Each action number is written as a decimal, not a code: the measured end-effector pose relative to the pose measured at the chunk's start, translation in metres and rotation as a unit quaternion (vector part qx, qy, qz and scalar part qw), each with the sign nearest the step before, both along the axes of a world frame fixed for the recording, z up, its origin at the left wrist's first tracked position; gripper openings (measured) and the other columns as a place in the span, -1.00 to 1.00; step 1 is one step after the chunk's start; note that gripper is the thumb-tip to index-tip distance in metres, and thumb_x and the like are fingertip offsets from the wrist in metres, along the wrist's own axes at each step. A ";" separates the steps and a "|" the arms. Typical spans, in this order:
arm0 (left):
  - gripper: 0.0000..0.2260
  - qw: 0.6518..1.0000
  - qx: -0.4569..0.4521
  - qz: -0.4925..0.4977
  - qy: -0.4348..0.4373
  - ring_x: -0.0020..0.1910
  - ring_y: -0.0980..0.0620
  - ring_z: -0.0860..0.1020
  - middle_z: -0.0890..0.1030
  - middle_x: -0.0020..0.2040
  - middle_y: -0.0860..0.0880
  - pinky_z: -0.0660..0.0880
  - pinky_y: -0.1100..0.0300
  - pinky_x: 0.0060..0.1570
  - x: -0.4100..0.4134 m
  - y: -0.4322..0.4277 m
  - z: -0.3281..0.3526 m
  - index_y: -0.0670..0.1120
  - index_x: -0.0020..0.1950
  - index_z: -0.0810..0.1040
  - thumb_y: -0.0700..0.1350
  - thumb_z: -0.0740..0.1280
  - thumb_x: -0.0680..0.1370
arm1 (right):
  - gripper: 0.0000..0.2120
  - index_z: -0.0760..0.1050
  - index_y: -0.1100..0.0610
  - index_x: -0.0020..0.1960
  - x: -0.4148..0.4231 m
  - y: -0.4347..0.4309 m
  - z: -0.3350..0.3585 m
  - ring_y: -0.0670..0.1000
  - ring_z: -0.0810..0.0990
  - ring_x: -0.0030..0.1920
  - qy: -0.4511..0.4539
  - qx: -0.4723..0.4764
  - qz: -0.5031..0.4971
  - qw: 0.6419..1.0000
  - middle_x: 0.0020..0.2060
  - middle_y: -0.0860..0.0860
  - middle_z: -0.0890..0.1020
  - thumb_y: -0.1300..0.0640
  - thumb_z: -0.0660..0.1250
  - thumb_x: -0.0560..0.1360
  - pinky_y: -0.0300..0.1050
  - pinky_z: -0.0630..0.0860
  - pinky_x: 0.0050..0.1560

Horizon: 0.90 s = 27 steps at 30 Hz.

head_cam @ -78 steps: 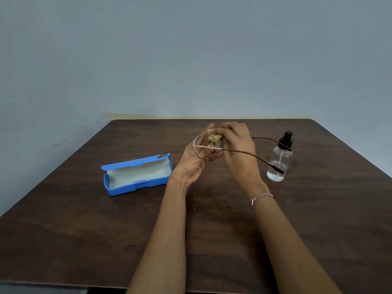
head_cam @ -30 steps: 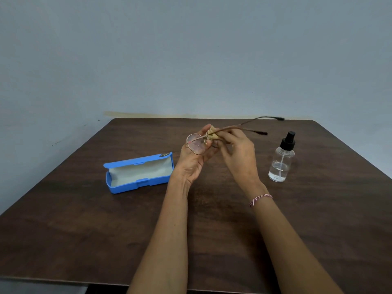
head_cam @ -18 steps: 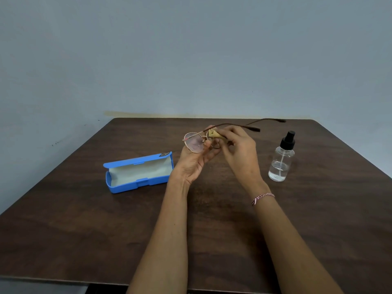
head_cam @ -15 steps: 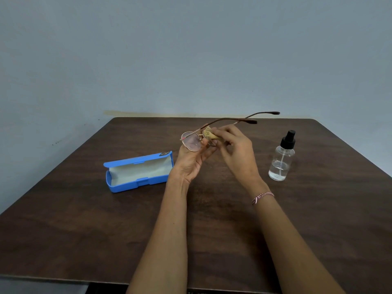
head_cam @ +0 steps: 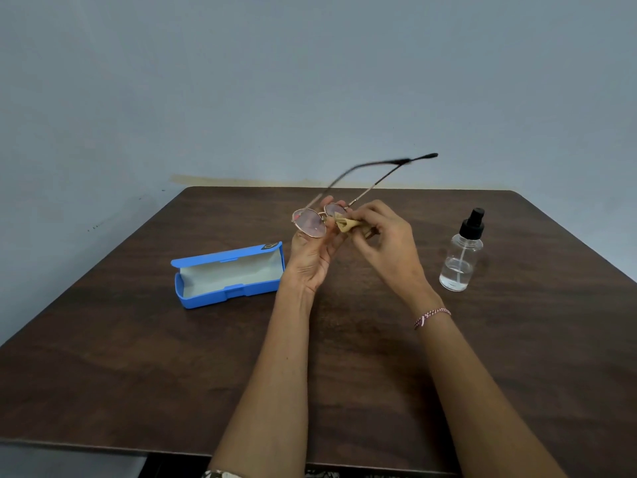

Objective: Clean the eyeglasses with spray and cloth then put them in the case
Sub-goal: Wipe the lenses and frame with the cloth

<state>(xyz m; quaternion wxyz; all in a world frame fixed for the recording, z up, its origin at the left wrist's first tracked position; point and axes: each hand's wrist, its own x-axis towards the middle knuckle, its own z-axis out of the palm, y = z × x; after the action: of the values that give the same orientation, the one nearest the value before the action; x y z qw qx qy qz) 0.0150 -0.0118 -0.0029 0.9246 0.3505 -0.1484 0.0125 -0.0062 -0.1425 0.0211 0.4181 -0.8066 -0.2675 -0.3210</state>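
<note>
- I see a plain indoor room; I cannot tell if it is a home or an office.
- The bare, pale blue-grey painted wall (head_cam: 310, 81) carries small dark marks low on the left and a yellowish stain where it meets the table.
- The dark brown wooden table (head_cam: 138, 374) stands against this wall.
- On it lie only small personal things: an open blue plastic glasses case (head_cam: 227, 276) and a clear spray bottle with a black cap (head_cam: 463, 251).
</note>
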 end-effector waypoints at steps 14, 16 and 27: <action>-0.31 0.999 -0.004 -0.032 -0.004 0.02 -0.02 0.64 0.65 0.06 -0.10 0.60 0.19 -0.10 -0.002 -0.002 0.000 -0.11 0.18 0.47 -0.05 0.65 0.12 | -0.78 0.61 0.22 0.02 0.002 -0.002 -0.002 0.01 0.48 -0.06 -0.040 -0.032 -0.089 0.995 -0.13 0.01 0.51 0.38 0.35 0.40 -0.22 0.47 -0.08; -0.33 0.999 0.016 -0.035 0.001 0.04 -0.01 0.63 0.65 0.07 -0.08 0.60 0.20 -0.10 -0.002 -0.004 -0.001 -0.10 0.19 0.48 -0.03 0.63 0.15 | -0.72 0.60 0.21 0.09 0.000 0.000 -0.002 0.03 0.48 -0.03 -0.038 -0.036 -0.075 0.996 -0.10 0.05 0.52 0.40 0.33 0.42 -0.21 0.46 -0.06; -0.33 0.999 0.017 -0.033 -0.002 0.05 -0.02 0.63 0.64 0.10 -0.10 0.60 0.18 -0.08 -0.001 -0.001 0.001 -0.10 0.19 0.50 -0.03 0.64 0.14 | -0.77 0.60 0.25 0.06 0.003 0.000 -0.002 0.05 0.50 -0.05 -0.050 -0.053 -0.100 0.992 -0.12 0.07 0.53 0.37 0.36 0.42 -0.19 0.48 -0.10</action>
<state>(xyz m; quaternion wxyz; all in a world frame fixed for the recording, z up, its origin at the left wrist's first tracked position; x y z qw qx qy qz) 0.0137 -0.0126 -0.0014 0.9182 0.3612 -0.1615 -0.0199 -0.0034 -0.1429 0.0192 0.3263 -0.8335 -0.2226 -0.3863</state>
